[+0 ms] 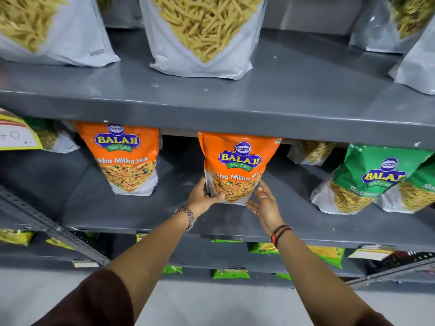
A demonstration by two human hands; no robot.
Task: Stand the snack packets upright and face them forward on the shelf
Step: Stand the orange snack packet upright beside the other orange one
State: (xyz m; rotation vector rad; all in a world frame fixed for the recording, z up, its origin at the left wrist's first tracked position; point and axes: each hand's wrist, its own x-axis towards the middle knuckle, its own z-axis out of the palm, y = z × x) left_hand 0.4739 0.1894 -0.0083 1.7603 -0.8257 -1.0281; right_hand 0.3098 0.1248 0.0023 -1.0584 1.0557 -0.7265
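Orange snack packet (pixel 235 170), standing upright at mid-shelf with its Balaji label turned outward, bracketed low down by both hands. Nearest, two bare forearms reaching up from the bottom of the view, a beaded bracelet (pixel 187 216) on the left wrist and dark threads (pixel 280 234) on the right. Left hand (pixel 202 196) cupped against the packet's lower left corner, thumb across the front, fingers tucked behind, apparently to steady the base and keep the face square. Right hand (pixel 262 203) open, fingers spread, palm turned toward the lower right edge, close beside it but perhaps not quite touching: probably a guard against toppling, or a hand just letting go. On the grey middle shelf (pixel 146 215), well apart to the left, a second orange packet (pixel 128 158) already upright and label-forward; to the right, green packets (pixel 367 180) leaning, seemingly still in need of straightening. Farther back, pale pouches (pixel 310 151) against the rear of the shelf. Above, on the top shelf (pixel 282 90), big white bags (pixel 200 31) of yellow sticks, upright. Judged close to finished for this packet.
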